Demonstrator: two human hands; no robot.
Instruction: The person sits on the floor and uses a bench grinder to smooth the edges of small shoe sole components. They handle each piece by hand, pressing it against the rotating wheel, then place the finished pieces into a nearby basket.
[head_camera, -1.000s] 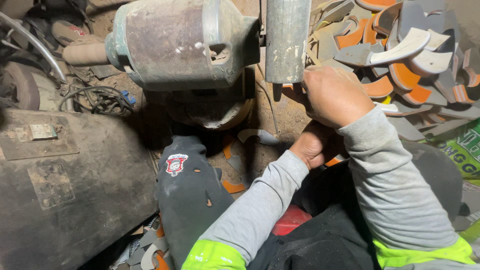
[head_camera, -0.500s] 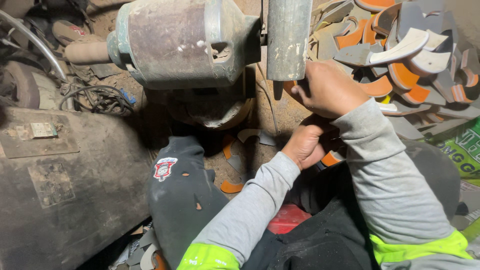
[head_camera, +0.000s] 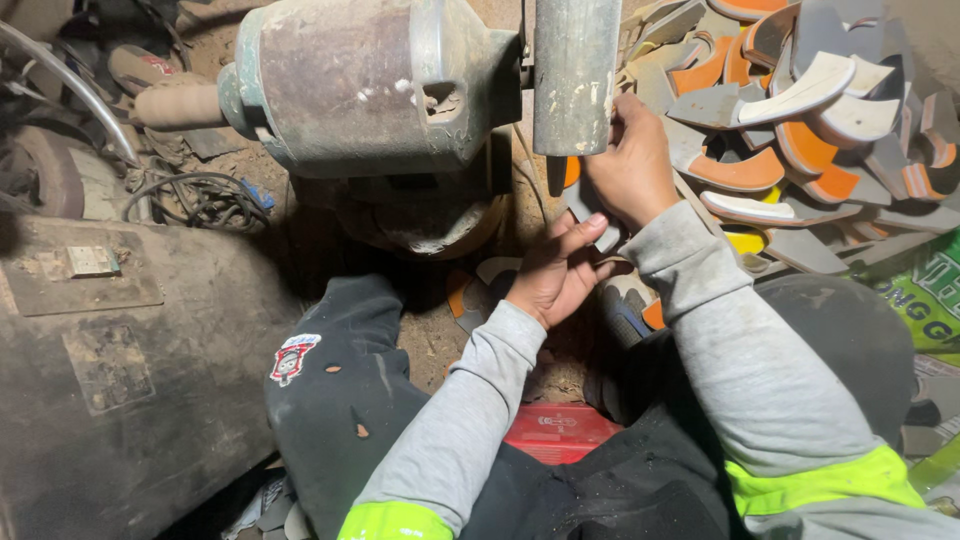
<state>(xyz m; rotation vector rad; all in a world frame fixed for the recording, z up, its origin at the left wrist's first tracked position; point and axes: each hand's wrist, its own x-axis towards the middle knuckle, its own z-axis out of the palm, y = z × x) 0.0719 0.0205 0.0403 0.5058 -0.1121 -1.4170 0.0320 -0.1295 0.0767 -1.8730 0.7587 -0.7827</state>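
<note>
My right hand (head_camera: 632, 165) was clamped on a grey sole piece (head_camera: 585, 205) under the grinder's drum (head_camera: 574, 75); my left hand (head_camera: 556, 272), fingers apart, steadied it from below. Shaping seemed underway; next I judged called for turning its edge against the drum.

I see my right hand (head_camera: 632, 165) up against the lower end of the grey drum (head_camera: 574, 75), which hangs upright from the rusty motor (head_camera: 365, 85) beside it. My fingers curl around a grey sole piece (head_camera: 590, 205), flat and curved, pressed near the drum's bottom edge; most of it is hidden by my hands. My left hand (head_camera: 555, 272) sits just below, palm open, fingers spread and pointing up toward the piece, thumb touching the right wrist area.
</note>
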